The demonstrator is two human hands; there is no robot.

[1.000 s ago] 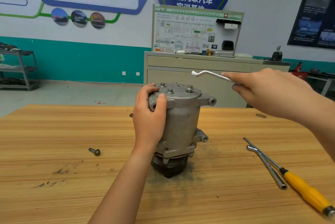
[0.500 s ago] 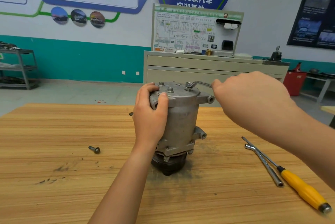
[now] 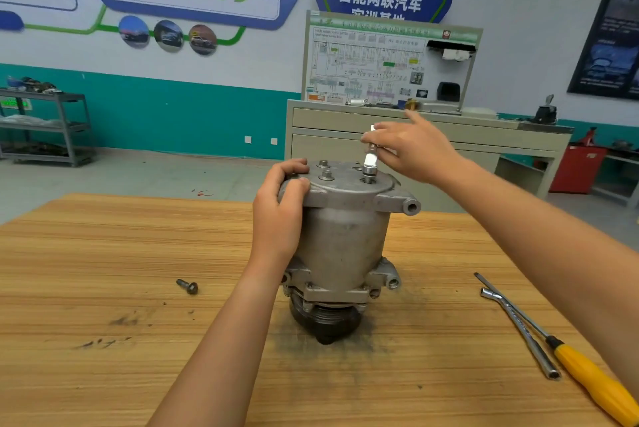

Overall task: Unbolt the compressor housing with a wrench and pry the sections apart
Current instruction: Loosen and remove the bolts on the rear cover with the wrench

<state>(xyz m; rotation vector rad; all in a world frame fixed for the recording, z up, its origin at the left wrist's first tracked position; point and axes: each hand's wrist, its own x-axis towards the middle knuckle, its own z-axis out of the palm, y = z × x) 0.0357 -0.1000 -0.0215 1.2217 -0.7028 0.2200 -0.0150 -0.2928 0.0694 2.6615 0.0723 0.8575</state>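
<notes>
A grey metal compressor (image 3: 342, 243) stands upright on its black pulley in the middle of the wooden table (image 3: 103, 340). My left hand (image 3: 280, 215) grips the left rim of its top cover. My right hand (image 3: 411, 150) pinches a shiny wrench (image 3: 370, 157), which stands nearly upright with its socket end on the right-hand bolt (image 3: 368, 175) of the cover. Two more bolts (image 3: 325, 169) sit in the cover near my left fingers.
A loose bolt (image 3: 187, 286) lies on the table left of the compressor. At the right lie a bent socket wrench (image 3: 518, 326) and a yellow-handled screwdriver (image 3: 587, 374). A beige cabinet (image 3: 345, 136) stands behind the table, and a grey shelf (image 3: 45, 125) at far left.
My right hand brought the wrench from the air down onto the right-hand bolt, then swung its handle up from lying sideways to nearly upright. My left hand kept its hold.
</notes>
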